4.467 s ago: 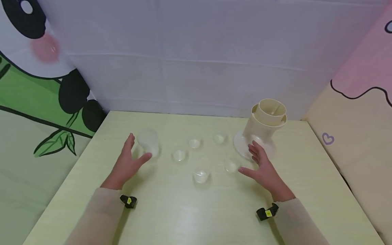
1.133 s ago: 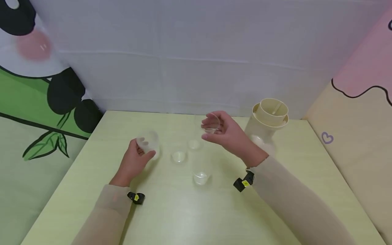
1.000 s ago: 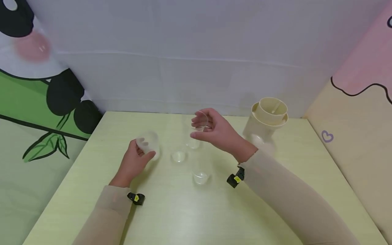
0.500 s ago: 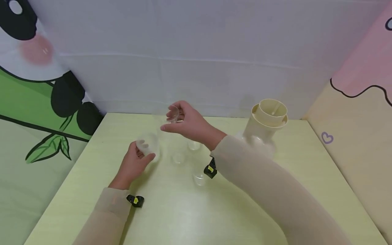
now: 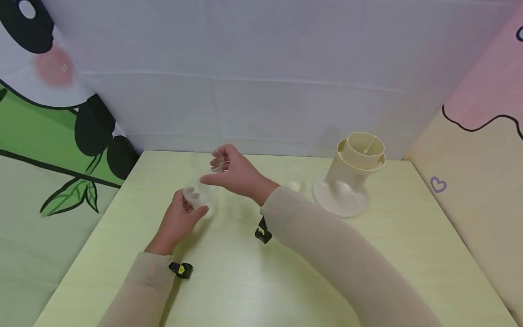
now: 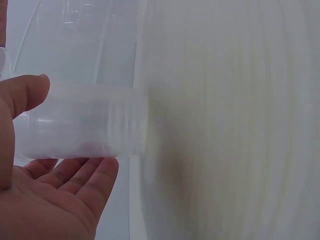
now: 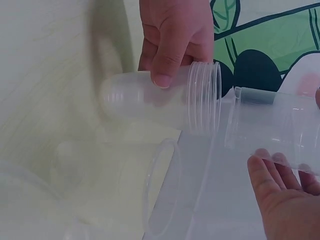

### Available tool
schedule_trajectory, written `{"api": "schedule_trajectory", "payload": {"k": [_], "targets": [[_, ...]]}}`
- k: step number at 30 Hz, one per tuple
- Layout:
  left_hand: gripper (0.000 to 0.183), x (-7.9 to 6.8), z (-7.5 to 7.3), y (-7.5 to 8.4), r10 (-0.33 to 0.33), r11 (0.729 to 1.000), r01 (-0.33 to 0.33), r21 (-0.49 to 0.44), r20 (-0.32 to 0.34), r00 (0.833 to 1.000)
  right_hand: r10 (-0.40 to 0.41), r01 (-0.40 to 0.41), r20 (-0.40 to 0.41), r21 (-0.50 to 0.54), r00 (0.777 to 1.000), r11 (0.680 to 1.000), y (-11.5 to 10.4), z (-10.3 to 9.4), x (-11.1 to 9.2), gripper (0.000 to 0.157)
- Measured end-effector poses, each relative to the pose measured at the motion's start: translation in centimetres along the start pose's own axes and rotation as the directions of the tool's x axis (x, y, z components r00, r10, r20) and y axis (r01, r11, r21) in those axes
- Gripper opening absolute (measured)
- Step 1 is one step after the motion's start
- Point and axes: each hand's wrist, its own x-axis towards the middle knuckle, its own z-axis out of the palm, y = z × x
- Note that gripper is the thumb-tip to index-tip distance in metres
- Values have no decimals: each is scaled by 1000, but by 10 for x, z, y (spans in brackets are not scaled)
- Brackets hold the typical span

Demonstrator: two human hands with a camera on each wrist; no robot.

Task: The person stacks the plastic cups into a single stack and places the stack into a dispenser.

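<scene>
My left hand (image 5: 177, 222) grips a stack of clear plastic cups (image 6: 85, 120) on the left part of the table, thumb on one side and fingers on the other. In the right wrist view the several nested rims of the stack face up. My right hand (image 5: 234, 175) holds a single clear plastic cup (image 7: 280, 120) just above the stack, with a small gap between them. Another clear cup (image 7: 115, 185) stands on the table beside the stack. My right forearm hides part of the table's middle.
A cream cylinder (image 5: 347, 172) with a smaller cylinder (image 5: 363, 147) in its top stands at the back right, behind a clear round dish (image 5: 341, 200). A faint clear cup (image 5: 295, 186) stands left of it. Cloth walls (image 5: 261, 109) border the table (image 5: 229, 281).
My left hand has taken hold of the stack. My right hand has picked up a cup from the right side and carried it left, then lowered it slightly over the stack.
</scene>
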Motion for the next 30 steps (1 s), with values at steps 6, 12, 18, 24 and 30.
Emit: {"api": "schedule_trajectory", "payload": {"k": [6,12,18,24,30], "targets": [[83,-3,-1,-1,13,1000,-13,-9,7,1000,-14,14,24,6,1000,1000,2,19,6,66],[88,-5,-4,-3,18,1000,-18,3,7,1000,-37,38,41,-21,998,999,5,31,11,56],[86,-4,-3,-6,40,999,-40,-9,3,999,-31,31,5,-41,1000,999,6,33,15,63],[85,-4,-1,-3,59,998,-58,-20,17,998,-29,28,-11,-43,1000,999,9,35,17,65],[86,-6,-1,2,54,998,-53,-29,26,998,1,-2,-18,-57,1000,998,14,38,14,66]]}}
